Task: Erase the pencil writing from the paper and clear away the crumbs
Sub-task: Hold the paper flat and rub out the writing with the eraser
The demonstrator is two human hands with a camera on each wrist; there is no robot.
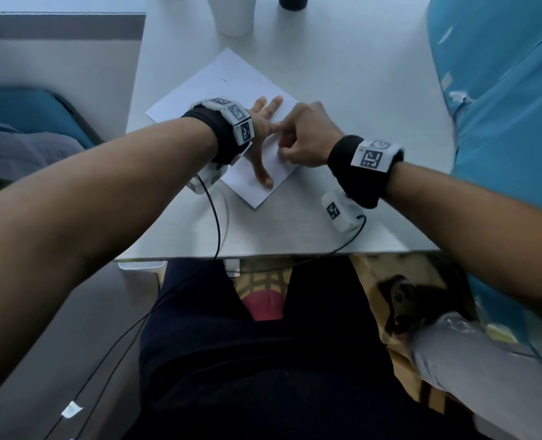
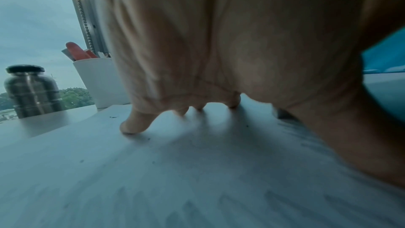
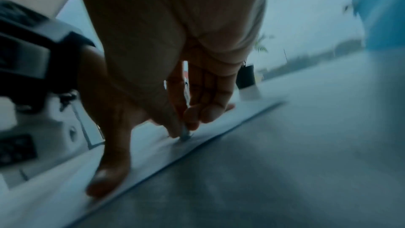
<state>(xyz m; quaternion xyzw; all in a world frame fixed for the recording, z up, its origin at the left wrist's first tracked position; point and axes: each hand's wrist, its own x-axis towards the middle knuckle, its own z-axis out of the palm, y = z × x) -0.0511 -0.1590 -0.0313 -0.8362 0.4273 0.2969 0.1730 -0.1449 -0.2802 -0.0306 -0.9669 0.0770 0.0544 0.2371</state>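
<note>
A white sheet of paper (image 1: 219,81) lies at an angle on the white table (image 1: 342,74). My left hand (image 1: 263,138) rests flat on it with spread fingers, the thumb (image 3: 109,179) near the sheet's near edge. Just to its right, my right hand (image 1: 282,152) is curled, and its fingertips pinch a small greyish eraser (image 3: 185,132) down onto the paper (image 3: 54,188). The head view hides the eraser behind the hand. Small dark crumbs (image 2: 149,139) lie scattered on the paper (image 2: 175,171) near my left fingertips (image 2: 131,127). One short pencil mark (image 1: 224,80) shows far up the sheet.
A white cup (image 1: 234,14) holding tools and a dark-lidded jar (image 2: 30,91) stand at the table's far end. Blue fabric (image 1: 501,90) borders the right side. The table's near edge (image 1: 263,254) is at my lap, with black cables (image 1: 215,223) running over it.
</note>
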